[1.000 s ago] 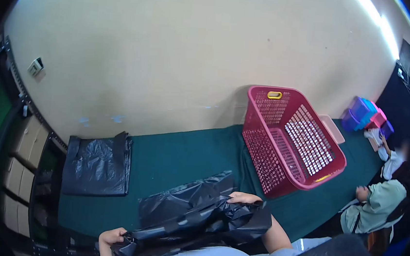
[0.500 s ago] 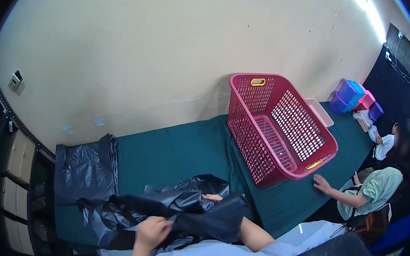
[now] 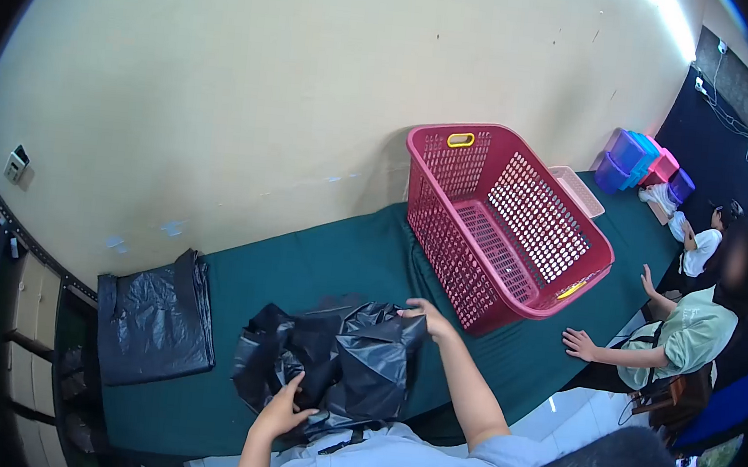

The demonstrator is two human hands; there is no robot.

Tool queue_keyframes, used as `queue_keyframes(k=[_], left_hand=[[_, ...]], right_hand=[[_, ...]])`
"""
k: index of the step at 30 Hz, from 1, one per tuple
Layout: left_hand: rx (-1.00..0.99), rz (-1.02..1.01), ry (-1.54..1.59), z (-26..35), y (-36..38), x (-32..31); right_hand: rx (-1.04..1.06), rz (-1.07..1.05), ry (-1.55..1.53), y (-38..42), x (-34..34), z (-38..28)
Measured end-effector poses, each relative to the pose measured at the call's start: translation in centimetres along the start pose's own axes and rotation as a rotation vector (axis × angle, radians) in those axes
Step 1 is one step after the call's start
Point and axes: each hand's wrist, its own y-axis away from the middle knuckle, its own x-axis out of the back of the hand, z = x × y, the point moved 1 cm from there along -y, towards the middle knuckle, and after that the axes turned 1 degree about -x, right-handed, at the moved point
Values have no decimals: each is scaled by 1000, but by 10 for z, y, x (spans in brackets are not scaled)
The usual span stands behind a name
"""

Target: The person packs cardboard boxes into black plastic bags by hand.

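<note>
A crumpled black plastic bag (image 3: 371, 367) is bunched up over the green-covered table in front of my body. My right hand (image 3: 429, 318) grips its upper right edge, the fingers curled over the plastic. At the lower left of the same bag is my left hand (image 3: 283, 411), with thumb and fingers apart. The fingertips lie against the folds of the plastic. Part of the bag's underside is hidden against my shirt.
A folded stack of black plastic bags (image 3: 157, 321) lies at the table's left end. A large maroon laundry basket (image 3: 497, 302) stands right of centre. Beyond it are a pink tray (image 3: 578, 191) and colourful bins (image 3: 625, 158). A person in light green (image 3: 694, 333) sits at right, hands on the cloth (image 3: 300, 263).
The spread, flapping bag has been gathered into a more compact bunch. My right hand has come out from behind the plastic to its upper right edge. My left hand has loosened and spread.
</note>
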Motion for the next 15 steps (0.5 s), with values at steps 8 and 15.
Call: queue_keyframes(k=[8, 15], left_hand=[[-260, 356, -71, -3, -30, 15], [6, 329, -156, -14, -42, 17]], right_hand=[[570, 1, 514, 85, -17, -135], [741, -635, 758, 161, -144, -126]])
